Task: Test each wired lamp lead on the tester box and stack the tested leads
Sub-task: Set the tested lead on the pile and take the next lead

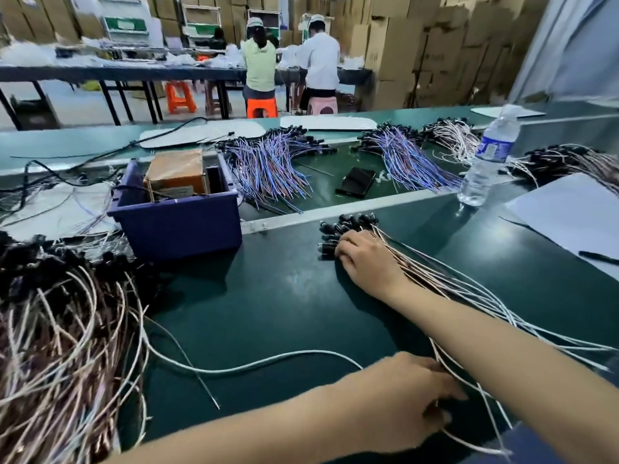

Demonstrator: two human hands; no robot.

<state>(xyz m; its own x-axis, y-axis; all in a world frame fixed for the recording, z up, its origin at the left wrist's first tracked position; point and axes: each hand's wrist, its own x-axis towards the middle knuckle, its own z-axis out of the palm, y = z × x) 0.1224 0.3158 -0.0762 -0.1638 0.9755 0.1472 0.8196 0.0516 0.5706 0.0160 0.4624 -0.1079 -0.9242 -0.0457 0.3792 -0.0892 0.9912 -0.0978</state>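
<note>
The right hand (366,259) reaches out over the green tabletop (268,313) and rests on the stack of leads (445,283), its fingers (345,249) bent down over the black lamp heads at the far end. Whether they clasp any of the heads I cannot tell. The stack lies right of centre, heads pointing away and pale wire tails fanning back under the right forearm.

Nearer the body, the left hand (398,396) crosses under that forearm and grips the wire tails of the same stack between thumb and fingers, though this part is blurred.

A big loose heap of leads (60,313) sprawls on the left. Behind it stands a blue bin (187,226) holding the brown tester box (174,169). One single lead (254,363) curves across the tabletop between heap and left hand.

Further back lie bundles of blue-purple wires (268,165), a black flat device (355,181) and a water bottle (485,159). A white sheet (576,212) lies at the right.
</note>
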